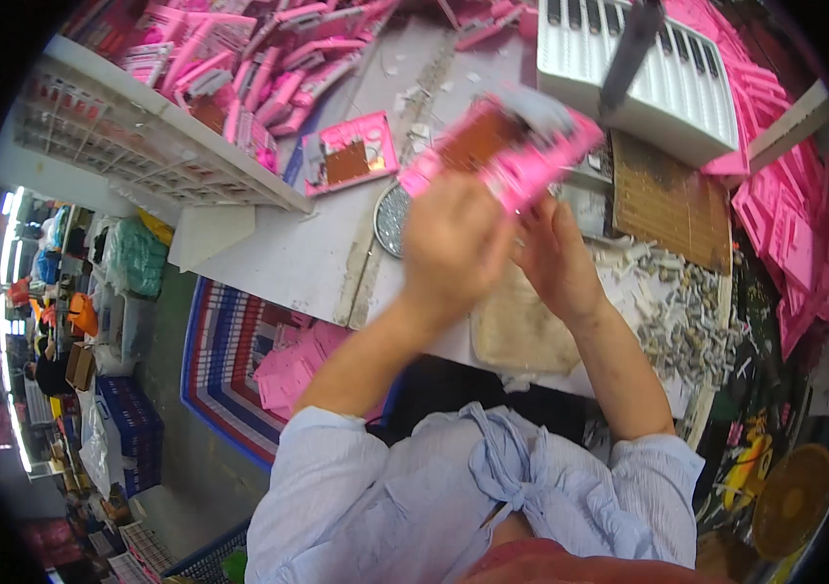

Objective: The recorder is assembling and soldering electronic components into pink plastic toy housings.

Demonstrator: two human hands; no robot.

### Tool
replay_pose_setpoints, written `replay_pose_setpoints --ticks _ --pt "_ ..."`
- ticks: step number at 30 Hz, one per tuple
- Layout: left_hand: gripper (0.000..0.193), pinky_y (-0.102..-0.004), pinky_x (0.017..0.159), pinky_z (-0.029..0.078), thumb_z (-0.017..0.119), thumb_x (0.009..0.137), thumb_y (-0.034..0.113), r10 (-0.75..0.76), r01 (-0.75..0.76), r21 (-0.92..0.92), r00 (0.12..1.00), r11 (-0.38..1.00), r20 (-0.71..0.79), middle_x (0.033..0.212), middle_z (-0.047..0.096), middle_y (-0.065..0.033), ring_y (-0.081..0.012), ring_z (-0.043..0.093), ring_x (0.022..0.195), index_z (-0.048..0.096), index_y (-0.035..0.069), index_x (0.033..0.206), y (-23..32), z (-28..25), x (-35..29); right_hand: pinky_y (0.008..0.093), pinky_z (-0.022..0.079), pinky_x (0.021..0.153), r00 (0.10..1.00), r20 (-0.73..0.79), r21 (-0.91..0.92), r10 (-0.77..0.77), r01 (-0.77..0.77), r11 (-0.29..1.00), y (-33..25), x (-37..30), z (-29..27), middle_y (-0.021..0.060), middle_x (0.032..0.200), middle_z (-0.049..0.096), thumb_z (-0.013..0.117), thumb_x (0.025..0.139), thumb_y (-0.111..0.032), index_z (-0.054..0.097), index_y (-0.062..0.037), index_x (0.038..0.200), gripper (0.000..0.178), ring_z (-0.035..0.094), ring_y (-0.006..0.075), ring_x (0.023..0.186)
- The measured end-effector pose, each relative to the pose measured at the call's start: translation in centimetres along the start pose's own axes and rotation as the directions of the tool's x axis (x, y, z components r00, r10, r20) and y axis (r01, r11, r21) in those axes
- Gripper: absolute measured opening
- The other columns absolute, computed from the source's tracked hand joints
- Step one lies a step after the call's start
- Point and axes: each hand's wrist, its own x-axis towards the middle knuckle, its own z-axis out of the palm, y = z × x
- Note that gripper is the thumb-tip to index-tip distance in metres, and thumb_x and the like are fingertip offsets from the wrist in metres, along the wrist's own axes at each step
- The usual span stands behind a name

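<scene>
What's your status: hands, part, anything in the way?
Left hand gripping pink case, blurred. Right hand at case's near edge, grip unclear. Round dish close beside left hand.

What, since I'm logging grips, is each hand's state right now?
Left hand: closed, holding a pink plastic casing with a brown board.
Right hand: partly open by the casing's near edge; whether it grips cannot be told.

A red, white and blue striped bag [212,355] stands on the greyish floor [173,336]. Left of that bag sits a blue crate [129,433] — and farther left from it, a brown cardboard box [81,368]. Up and left of the bag are a green plastic bundle [134,258] and an orange bundle [84,313]. Well to the bag's right — a round brown disc [794,501].
</scene>
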Motion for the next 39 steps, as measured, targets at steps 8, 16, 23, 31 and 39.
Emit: replay_pose_setpoints --ticks 8,16,23,31,39 --pt "0.057 -0.0451 0.09 0.04 0.09 0.071 0.029 -0.05 0.146 -0.208 0.911 0.967 0.409 0.114 0.057 -0.0111 -0.0308 0.054 0.104 0.063 0.008 0.117 7.2 -3.8 -9.0 0.0348 0.055 0.094 0.937 -0.324 -0.373 0.129 -0.252 0.893 -1.2 -10.0 -5.2 0.0149 0.118 0.067 0.046 0.109 -0.037 0.06 0.0027 0.127 0.046 0.069 0.019 0.103" --pt "0.032 -0.0422 0.09 0.04 0.083 0.075 0.011 0.076 0.06 -0.209 0.805 0.976 0.589 0.095 0.065 -0.0009 -0.0214 0.063 0.092 0.069 0.012 0.104 2.4 -0.9 -14.5 0.0435 0.05 0.062 0.914 -0.399 -0.916 0.077 -0.4 -0.005 -3.3 -9.1 -6.8 0.016 0.067 0.067 0.062 0.099 -0.04 0.073 -0.0029 0.082 0.043 0.067 0.0323 0.065" --pt "0.024 -0.0395 0.082 0.045 0.081 0.077 0.012 0.132 0.074 -0.277 0.742 0.958 0.657 0.092 0.064 -0.0016 -0.0226 0.063 0.09 0.071 0.011 0.099 1.6 -0.8 -12.7 0.0462 0.047 0.059 0.959 -0.217 -0.952 0.181 -0.167 -0.255 -4.0 -6.9 -8.7 0.0186 0.066 0.063 0.068 0.093 -0.04 0.071 -0.0041 0.075 0.04 0.061 0.0389 0.062" --pt "0.022 -0.0383 0.08 0.047 0.079 0.079 0.011 0.09 0.121 -0.24 0.696 0.963 0.712 0.091 0.063 -0.003 -0.0238 0.062 0.09 0.071 0.009 0.099 2.2 -0.9 -12.6 0.043 0.052 0.067 0.986 0.029 -0.982 -0.161 -0.001 -0.187 -3.2 -6.9 -8.2 0.0095 0.076 0.069 0.076 0.084 -0.028 0.075 -0.0091 0.085 0.019 0.066 0.03 0.077" --pt "0.022 -0.0387 0.079 0.046 0.078 0.078 0.011 0.075 0.157 -0.26 0.707 0.953 0.703 0.091 0.062 -0.0035 -0.0242 0.061 0.088 0.071 0.009 0.099 2.0 -0.7 -12.8 0.0327 0.048 0.062 0.957 -0.16 -0.982 -0.244 -0.179 -0.056 -0.8 -6.9 -7.9 0.0105 0.076 0.068 0.08 0.083 -0.013 0.075 -0.0008 0.091 0.016 0.061 0.0214 0.067"
